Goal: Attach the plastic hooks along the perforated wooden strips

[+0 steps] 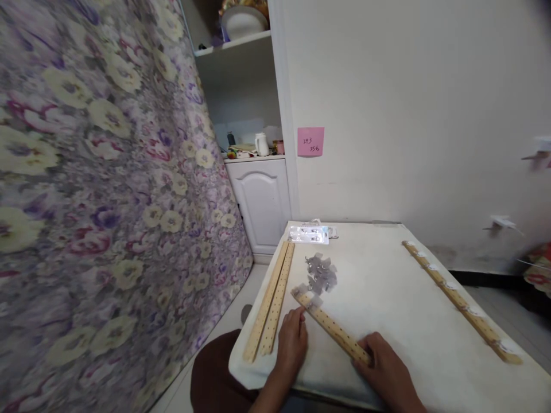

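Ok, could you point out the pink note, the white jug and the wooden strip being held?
Pink note (310,141): head view, middle of its face.
White jug (262,145): head view, its body.
Wooden strip (334,329): head view, midway along its top.

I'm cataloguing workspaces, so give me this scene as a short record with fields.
Right hand: gripping the near end of a holed wooden strip
Left hand: by that strip's far end; contact unclear
Table, left: two more holed strips, side by side
Table, middle: grey pieces, heaped
Table, right: another strip, whitish pieces along it
Wall: pink note
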`<state>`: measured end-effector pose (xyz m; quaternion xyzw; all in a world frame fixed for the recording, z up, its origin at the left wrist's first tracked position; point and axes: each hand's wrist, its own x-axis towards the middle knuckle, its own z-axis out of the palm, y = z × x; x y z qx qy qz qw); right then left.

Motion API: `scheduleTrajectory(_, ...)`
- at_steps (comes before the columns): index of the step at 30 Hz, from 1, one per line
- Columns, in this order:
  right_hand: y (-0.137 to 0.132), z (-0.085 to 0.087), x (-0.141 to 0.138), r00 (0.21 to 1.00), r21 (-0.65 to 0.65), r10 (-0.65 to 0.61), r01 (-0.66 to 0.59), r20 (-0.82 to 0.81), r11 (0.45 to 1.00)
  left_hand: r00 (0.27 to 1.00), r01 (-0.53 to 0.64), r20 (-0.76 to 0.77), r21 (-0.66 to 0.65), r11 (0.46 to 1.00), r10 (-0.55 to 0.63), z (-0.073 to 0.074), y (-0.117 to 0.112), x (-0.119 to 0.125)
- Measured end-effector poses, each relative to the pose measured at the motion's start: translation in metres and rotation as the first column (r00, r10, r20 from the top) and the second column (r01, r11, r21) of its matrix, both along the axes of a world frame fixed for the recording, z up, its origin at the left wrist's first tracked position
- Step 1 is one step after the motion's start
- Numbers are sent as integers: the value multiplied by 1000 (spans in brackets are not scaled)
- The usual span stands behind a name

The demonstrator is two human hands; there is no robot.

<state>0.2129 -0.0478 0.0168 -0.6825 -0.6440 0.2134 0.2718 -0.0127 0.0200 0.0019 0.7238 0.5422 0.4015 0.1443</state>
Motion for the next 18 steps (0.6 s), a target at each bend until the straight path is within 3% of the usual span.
scheduleTrajectory(5,-6,1,-18,1000,55,-13,12,22,998,999,-24,30,-8,1000,24,2,0,1)
scheduleTrajectory(10,-5,-3,-28,997,24,-52,51,53,998,996,-58,68,-29,998,60,2,1,0)
scheduleTrajectory(15,-1,-5,-17,998,-28,5,-7,-68,1000,992,-70,100,-54,996,75,4,1,0)
scheduleTrajectory(18,19,-6,-2,986,-17,84,-87,-144,996,993,-39,109,-64,997,46,6,0,0)
